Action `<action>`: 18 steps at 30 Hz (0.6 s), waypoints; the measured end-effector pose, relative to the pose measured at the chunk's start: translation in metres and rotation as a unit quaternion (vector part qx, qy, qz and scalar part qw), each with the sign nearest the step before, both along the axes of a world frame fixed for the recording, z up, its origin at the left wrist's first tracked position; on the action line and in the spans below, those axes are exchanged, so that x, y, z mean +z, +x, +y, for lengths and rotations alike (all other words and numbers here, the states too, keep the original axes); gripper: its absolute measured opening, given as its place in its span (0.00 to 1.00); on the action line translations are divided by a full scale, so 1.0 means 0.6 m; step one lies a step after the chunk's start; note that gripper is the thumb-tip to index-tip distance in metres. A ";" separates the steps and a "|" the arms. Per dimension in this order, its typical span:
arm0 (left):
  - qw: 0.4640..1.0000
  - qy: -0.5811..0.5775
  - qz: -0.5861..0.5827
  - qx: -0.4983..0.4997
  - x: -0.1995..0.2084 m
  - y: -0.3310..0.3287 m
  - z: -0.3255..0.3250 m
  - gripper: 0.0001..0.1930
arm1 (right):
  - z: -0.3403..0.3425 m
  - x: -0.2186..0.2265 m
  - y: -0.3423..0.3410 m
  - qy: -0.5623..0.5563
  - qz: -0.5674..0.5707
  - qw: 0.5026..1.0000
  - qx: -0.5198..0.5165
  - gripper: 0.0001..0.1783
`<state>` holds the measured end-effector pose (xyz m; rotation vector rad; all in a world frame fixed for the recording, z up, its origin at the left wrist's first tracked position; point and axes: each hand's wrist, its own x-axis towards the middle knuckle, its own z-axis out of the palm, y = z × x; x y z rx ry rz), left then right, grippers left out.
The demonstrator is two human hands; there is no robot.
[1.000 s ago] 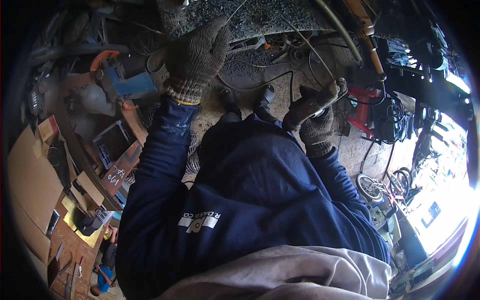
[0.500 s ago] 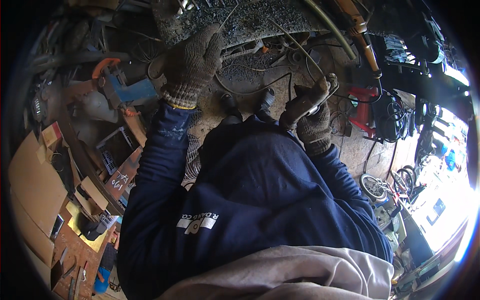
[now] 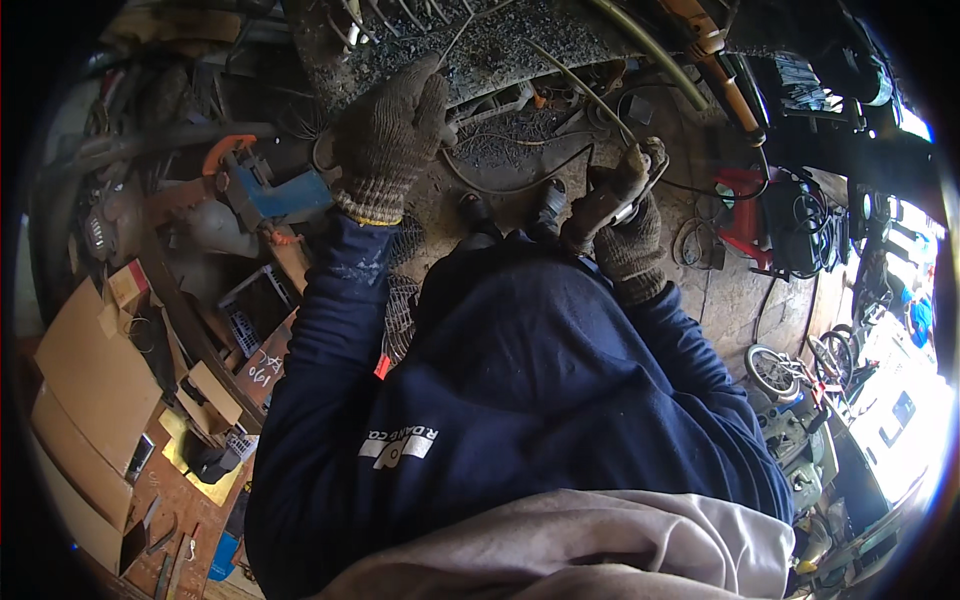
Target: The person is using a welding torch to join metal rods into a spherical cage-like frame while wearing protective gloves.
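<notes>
A cardboard box (image 3: pixel 90 390) stands along the left edge of the brown table (image 3: pixel 205 515), and loose hand tools lie near that table's near end. Farther up, a blue metal machine (image 3: pixel 285 195) with an orange handle sits just left of the left hand (image 3: pixel 390 130), narrowing its room on that side. This gloved hand is at the front edge of the grit-strewn table (image 3: pixel 480 40), fingers drawn together on the lower end of a thin rod (image 3: pixel 456 42) that slants up over the surface. Between the hands, the floor (image 3: pixel 535 170) shows below that edge, crossed by a cable (image 3: pixel 510 190). The right hand (image 3: pixel 632 240), gloved, has its fingers wrapped around an electrode holder (image 3: pixel 612 195); its slender electrode (image 3: pixel 580 82) points up-left, across the table's front edge. Right of it, a pale tube (image 3: pixel 655 55) and an orange power tool (image 3: pixel 725 75) overhang the edge. Lower, a red stool (image 3: pixel 742 215) and black machine (image 3: pixel 800 235) hem in the right side; a bicycle (image 3: pixel 775 370) stands well apart.
</notes>
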<state>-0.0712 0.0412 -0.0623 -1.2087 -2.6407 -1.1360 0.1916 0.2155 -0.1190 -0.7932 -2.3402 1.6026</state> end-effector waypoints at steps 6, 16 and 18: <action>0.995 0.031 0.089 -0.008 -0.025 -0.014 -0.001 0.14 | 0.003 -0.006 0.008 -0.085 0.048 0.994 -0.047 0.27; 0.993 0.074 0.090 -0.016 -0.028 -0.014 0.000 0.13 | 0.011 -0.004 0.006 -0.087 0.037 0.994 -0.050 0.24; 0.996 0.058 0.071 -0.021 -0.009 -0.007 0.003 0.13 | 0.017 -0.007 0.011 -0.075 0.023 0.996 -0.032 0.27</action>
